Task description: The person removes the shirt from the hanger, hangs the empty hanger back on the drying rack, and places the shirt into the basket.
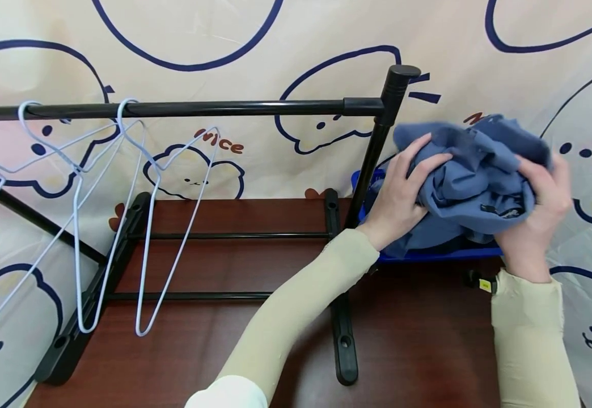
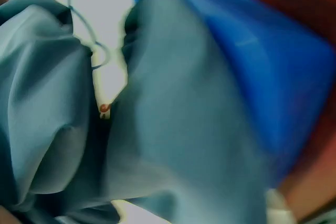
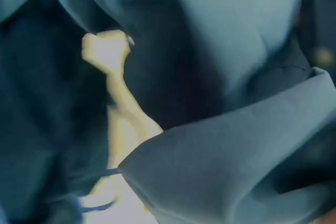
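Note:
Both hands hold a crumpled blue garment [image 1: 472, 175] at the right of the head view. My left hand [image 1: 400, 190] grips its left side, and my right hand [image 1: 538, 198] grips its right side, fingertips sunk in the folds. A dark label shows near its lower edge; what kind of garment it is cannot be told. Below it is a blue basket [image 1: 439, 255], its rim partly hidden by more blue cloth. The left wrist view shows hanging folds of cloth [image 2: 173, 103] beside the blue basket wall [image 2: 273, 66]. Cloth [image 3: 226, 150] fills most of the right wrist view.
A black garment rack [image 1: 255, 107] spans the left and middle. Several light-blue hangers [image 1: 148, 249] hang from its bar. Its upright post [image 1: 372, 153] stands just left of the basket. The rack's feet rest on a brown wooden surface [image 1: 418, 340], with a patterned curtain behind.

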Tool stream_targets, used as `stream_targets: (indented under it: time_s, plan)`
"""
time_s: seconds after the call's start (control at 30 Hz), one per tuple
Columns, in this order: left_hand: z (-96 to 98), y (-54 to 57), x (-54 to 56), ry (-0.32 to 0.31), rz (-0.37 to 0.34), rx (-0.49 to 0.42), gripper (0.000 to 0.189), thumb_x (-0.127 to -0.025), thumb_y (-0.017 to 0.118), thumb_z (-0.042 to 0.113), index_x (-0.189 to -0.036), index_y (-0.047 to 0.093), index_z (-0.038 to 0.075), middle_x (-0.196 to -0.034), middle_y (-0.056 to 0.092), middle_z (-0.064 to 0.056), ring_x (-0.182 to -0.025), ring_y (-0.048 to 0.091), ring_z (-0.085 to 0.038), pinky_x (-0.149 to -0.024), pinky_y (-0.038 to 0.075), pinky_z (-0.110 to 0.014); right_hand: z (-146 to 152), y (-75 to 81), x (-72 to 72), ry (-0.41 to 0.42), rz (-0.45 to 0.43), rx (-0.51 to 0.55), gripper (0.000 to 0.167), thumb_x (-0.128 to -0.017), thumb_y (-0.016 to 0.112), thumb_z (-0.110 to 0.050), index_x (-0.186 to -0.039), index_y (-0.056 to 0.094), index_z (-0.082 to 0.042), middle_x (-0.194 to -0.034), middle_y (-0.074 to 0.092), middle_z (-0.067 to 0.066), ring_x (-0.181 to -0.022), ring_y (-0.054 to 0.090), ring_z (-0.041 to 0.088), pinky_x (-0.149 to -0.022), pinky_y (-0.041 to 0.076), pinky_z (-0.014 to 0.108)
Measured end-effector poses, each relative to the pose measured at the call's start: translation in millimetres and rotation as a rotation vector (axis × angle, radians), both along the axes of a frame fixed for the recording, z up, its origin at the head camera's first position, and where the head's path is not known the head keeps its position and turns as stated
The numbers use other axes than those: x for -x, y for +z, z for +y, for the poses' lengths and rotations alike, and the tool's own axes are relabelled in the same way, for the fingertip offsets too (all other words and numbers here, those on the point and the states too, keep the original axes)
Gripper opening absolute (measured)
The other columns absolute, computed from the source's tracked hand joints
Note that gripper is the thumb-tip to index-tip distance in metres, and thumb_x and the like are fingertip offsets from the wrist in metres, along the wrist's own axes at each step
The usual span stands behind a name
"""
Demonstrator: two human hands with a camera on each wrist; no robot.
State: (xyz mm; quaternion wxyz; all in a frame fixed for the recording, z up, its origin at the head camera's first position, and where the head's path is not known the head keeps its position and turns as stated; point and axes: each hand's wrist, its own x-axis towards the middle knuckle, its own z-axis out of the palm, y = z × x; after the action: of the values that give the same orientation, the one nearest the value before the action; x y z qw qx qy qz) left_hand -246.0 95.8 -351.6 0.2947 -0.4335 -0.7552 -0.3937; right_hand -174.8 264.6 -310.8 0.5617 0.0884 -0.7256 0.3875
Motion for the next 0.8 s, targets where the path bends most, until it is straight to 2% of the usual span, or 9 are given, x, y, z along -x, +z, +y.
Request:
stream_targets:
  time_s: [0.1,0.17,0.27,0.37,0.47,0.53,0.63,0.7,0.8]
  plan:
    - [2.9,-24.7,5.0,0.069,-0.162,0.129,0.07,-0.096,0.07,0.016,-0.157,0.035,0.022,-0.169,0.006,-0.005,-0.15,0.018,-0.024,-0.119,0.018,-0.036,26.9,-34.7,18.8,-0.015,-0.105,-0.064,0.026,-0.089,0.071,-0.018,-0.107,0.075,0.001,-0.125,0.065,0.015,-0.118,0.058,0.031,-0.101,0.042,0.032]
    - [4.0,-38.9,6.9,0.122,-0.236,0.222,0.078,-0.098,0.069,0.022,-0.162,0.025,0.029,-0.17,-0.001,-0.002,-0.151,0.017,-0.027,-0.117,0.025,-0.043,45.5,-57.3,30.7,-0.018,-0.189,-0.104,0.028,-0.087,0.071,-0.016,-0.111,0.075,-0.001,-0.128,0.064,0.019,-0.118,0.057,0.037,-0.102,0.041,0.037]
    - [4.5,-52.1,6.9,0.204,-0.273,0.335,0.082,-0.101,0.064,0.037,-0.164,0.012,0.038,-0.17,-0.009,-0.001,-0.152,0.013,-0.03,-0.114,0.029,-0.054,65.3,-81.9,40.9,-0.015,-0.321,-0.14,0.033,-0.085,0.07,-0.009,-0.117,0.075,-0.004,-0.13,0.061,0.024,-0.119,0.054,0.045,-0.104,0.041,0.049]
    - [4.2,-55.7,4.0,0.27,-0.244,0.41,0.085,-0.097,0.059,0.058,-0.163,0.008,0.045,-0.169,-0.013,0.001,-0.154,0.004,-0.031,-0.113,0.024,-0.063,76.1,-93.4,44.5,-0.005,-0.437,-0.178,0.037,-0.085,0.068,-0.004,-0.122,0.072,-0.002,-0.131,0.057,0.028,-0.12,0.051,0.05,-0.103,0.038,0.061]
    - [4.2,-55.3,-0.4,0.301,-0.211,0.495,0.096,-0.085,0.055,0.08,-0.161,0.004,0.05,-0.167,-0.02,0.005,-0.154,-0.007,-0.031,-0.113,0.015,-0.069,81.8,-91.6,41.9,0.0,-0.552,-0.226,0.046,-0.085,0.065,-0.001,-0.131,0.066,0.0,-0.134,0.052,0.032,-0.124,0.046,0.053,-0.104,0.034,0.064]
    - [4.0,-55.4,-2.8,0.315,-0.189,0.557,0.101,-0.08,0.053,0.086,-0.16,0.002,0.051,-0.166,-0.023,0.004,-0.153,-0.011,-0.033,-0.112,0.013,-0.07,84.3,-82.6,36.5,0.001,-0.652,-0.253,0.055,-0.087,0.064,-0.001,-0.141,0.057,-0.002,-0.141,0.044,0.034,-0.129,0.041,0.054,-0.107,0.031,0.065]
    - [3.4,-56.2,-4.1,0.336,-0.174,0.63,0.099,-0.083,0.051,0.085,-0.16,0.0,0.05,-0.166,-0.023,0.002,-0.153,-0.009,-0.036,-0.113,0.012,-0.07,85.8,-60.8,22.4,0.033,-0.855,-0.303,0.08,-0.089,0.068,-0.004,-0.16,0.032,-0.011,-0.16,0.017,0.033,-0.143,0.021,0.055,-0.11,0.021,0.07]
    - [3.3,-56.8,-3.2,0.348,-0.179,0.663,0.097,-0.086,0.051,0.082,-0.16,-0.001,0.049,-0.167,-0.021,0.001,-0.153,-0.007,-0.036,-0.113,0.013,-0.069,84.6,-44.4,13.1,0.089,-0.977,-0.341,0.098,-0.089,0.074,-0.011,-0.165,0.012,-0.018,-0.165,-0.005,0.027,-0.147,0.004,0.055,-0.108,0.013,0.075]
    - [3.5,-58.3,-0.5,0.343,-0.203,0.701,0.094,-0.088,0.049,0.081,-0.16,-0.001,0.049,-0.168,-0.018,0.001,-0.153,-0.006,-0.036,-0.113,0.015,-0.068,79.7,-30.6,7.8,0.186,-1.068,-0.361,0.108,-0.09,0.078,-0.026,-0.165,0.0,-0.027,-0.165,-0.023,0.015,-0.147,-0.015,0.051,-0.103,0.004,0.081]
